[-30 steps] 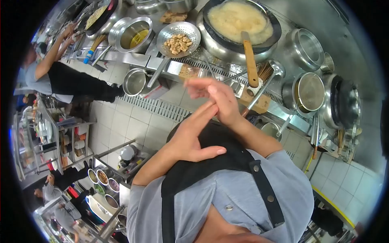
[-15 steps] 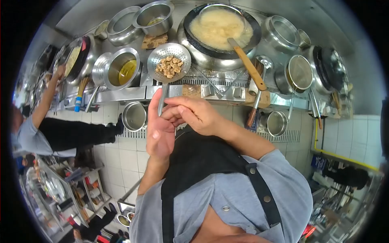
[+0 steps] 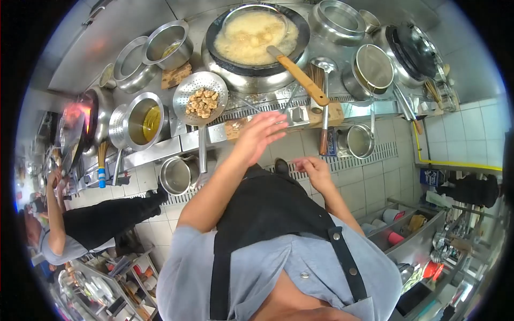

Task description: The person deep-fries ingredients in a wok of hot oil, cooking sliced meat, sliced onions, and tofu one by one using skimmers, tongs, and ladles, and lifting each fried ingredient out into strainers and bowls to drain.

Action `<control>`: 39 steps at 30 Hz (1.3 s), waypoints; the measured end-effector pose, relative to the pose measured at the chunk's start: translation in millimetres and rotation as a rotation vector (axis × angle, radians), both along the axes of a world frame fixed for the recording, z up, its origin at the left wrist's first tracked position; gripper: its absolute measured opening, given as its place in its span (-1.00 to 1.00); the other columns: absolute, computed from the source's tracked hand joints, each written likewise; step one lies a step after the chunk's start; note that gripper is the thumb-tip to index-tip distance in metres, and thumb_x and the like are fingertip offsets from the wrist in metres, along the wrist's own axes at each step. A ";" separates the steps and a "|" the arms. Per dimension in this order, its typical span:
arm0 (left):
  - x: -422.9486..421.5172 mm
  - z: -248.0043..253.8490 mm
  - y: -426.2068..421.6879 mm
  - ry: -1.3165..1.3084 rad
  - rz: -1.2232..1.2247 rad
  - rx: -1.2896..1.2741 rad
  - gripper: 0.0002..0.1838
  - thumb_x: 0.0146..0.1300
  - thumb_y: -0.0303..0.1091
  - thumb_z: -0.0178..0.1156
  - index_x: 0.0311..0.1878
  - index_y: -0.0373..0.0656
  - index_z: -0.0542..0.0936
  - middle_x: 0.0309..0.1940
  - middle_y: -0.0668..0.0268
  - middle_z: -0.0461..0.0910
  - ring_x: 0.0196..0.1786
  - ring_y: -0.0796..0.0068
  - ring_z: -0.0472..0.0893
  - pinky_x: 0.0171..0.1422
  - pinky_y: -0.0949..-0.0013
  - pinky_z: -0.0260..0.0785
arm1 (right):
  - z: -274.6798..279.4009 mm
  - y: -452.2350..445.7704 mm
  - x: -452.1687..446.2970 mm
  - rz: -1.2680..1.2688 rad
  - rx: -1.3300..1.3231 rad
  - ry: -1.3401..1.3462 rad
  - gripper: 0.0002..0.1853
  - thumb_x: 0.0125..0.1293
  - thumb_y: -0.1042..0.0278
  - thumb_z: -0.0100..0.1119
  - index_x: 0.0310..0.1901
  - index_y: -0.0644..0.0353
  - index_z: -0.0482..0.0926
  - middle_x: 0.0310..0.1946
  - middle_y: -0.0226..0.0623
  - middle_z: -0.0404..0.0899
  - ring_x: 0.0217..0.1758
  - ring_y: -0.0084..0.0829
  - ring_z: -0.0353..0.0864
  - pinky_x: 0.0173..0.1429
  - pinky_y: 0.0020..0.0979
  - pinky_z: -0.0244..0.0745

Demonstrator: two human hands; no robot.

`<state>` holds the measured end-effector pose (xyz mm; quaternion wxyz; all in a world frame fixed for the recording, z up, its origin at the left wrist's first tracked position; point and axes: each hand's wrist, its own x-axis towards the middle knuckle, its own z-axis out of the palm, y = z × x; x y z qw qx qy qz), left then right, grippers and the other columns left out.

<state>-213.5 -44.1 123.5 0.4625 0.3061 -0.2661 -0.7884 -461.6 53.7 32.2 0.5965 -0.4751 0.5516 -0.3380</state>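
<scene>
My left hand (image 3: 258,138) is raised over the counter's front edge, fingers stretched out, holding nothing. Lower and to the right, my right hand (image 3: 315,170) hangs over the floor with its fingers partly curled, apart from the left one. Behind them a black wok (image 3: 213,47) holds bubbling, pale yellow liquid (image 3: 249,35). A wooden-handled tool (image 3: 302,79) leans on the wok's rim, its handle pointing toward me. Left of the wok, a perforated ladle (image 3: 184,85) bears brown fried pieces (image 3: 203,102), and its metal handle extends toward me.
A pot of yellow oil (image 3: 152,123) stands left of the ladle. At the far left a co-worker (image 3: 53,224) works at another wok with flames. A strainer (image 3: 375,66) rests on a pot at the right. Metal pots (image 3: 360,141) hang below the counter edge.
My hands, earlier touching each other, have come apart: the left has moved up and right, the right down and right. The view has shifted. Flames now show at the co-worker's wok.
</scene>
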 end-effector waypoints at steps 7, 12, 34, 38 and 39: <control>-113.1 -20.5 -105.4 0.056 0.082 0.156 -0.62 0.46 -0.20 0.16 0.18 -0.23 0.41 0.20 -0.04 0.53 0.20 0.05 0.59 0.36 -0.03 0.45 | -73.4 -43.1 -84.8 -0.398 -0.138 0.080 -0.42 0.30 0.53 0.24 0.36 0.35 0.41 0.14 -0.11 0.61 0.07 -0.42 0.62 0.12 -0.38 0.60; -148.3 -6.3 -144.5 0.061 0.293 0.232 -0.80 0.45 -0.35 0.10 -0.05 -0.28 0.38 -0.28 0.14 0.54 -0.24 0.25 0.63 -0.12 0.23 0.58 | -107.1 -82.4 -107.5 -0.340 -0.011 0.171 -0.31 0.24 0.38 0.42 0.36 0.40 0.38 0.13 -0.05 0.61 0.05 -0.37 0.63 0.18 -0.36 0.57; -54.1 17.3 -63.9 -0.496 0.277 -0.202 -0.78 0.31 -0.53 0.17 -0.02 -0.25 0.41 -0.27 0.31 0.49 -0.43 0.58 0.50 -0.40 0.43 0.44 | 145.9 -238.7 -50.6 -0.113 -0.528 0.062 -0.38 0.32 0.43 0.27 0.43 0.17 0.39 -0.52 -0.37 0.50 -0.59 -0.54 0.45 -0.47 -0.39 0.44; -43.1 42.9 -62.7 -0.388 0.291 -0.182 -0.75 0.34 -0.53 0.17 0.05 -0.24 0.41 -0.26 0.31 0.49 -0.43 0.57 0.51 -0.41 0.43 0.46 | 149.9 -263.2 -17.4 -0.017 -0.428 0.215 -0.28 0.30 0.40 0.26 0.51 0.13 0.32 -0.48 -0.35 0.52 -0.53 -0.47 0.49 -0.36 -0.35 0.49; -34.1 43.3 -67.3 -0.376 0.273 -0.176 -0.76 0.34 -0.52 0.17 0.03 -0.27 0.43 -0.28 0.31 0.50 -0.44 0.57 0.50 -0.42 0.43 0.45 | 150.8 -254.7 -11.9 -0.003 -0.402 0.284 -0.28 0.29 0.40 0.26 0.51 0.13 0.33 -0.47 -0.35 0.53 -0.50 -0.46 0.51 -0.32 -0.36 0.51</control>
